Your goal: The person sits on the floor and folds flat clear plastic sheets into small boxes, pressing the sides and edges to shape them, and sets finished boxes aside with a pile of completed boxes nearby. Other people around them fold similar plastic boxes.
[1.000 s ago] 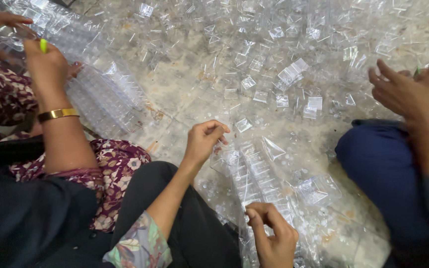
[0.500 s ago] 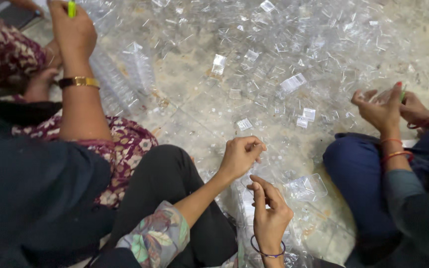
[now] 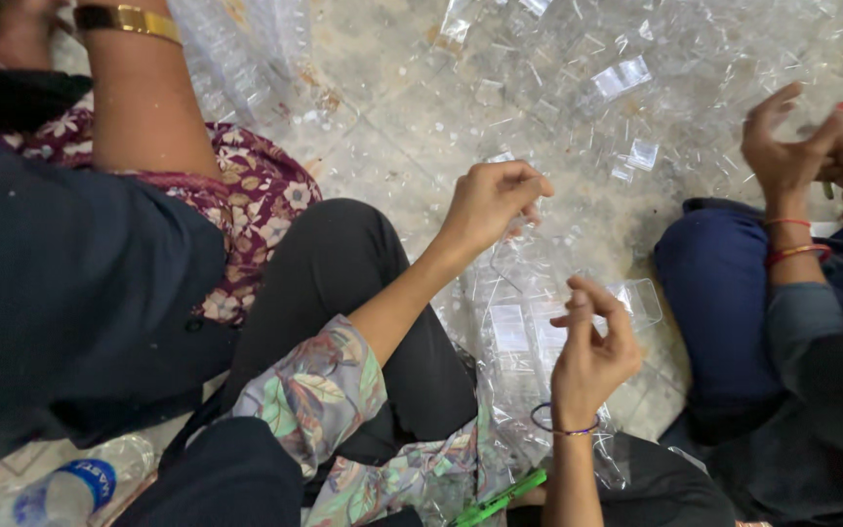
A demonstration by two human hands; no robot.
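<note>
Fingers of left hand [image 3: 493, 200] and right hand [image 3: 592, 346] pinch clear plastic packets [image 3: 524, 293].

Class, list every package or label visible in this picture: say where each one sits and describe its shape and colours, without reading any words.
Water bottle: bottom left on the floor, lying down, clear plastic with a blue label band.
Clear plastic packets: strewn over the floor at top, small, flat, transparent.
Packet pile: between the person's left hand and right hand, transparent.

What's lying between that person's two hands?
In the head view, clear plastic packets lie heaped on the floor between the left hand and the right hand. Whether the fingers pinch any is unclear.
</note>
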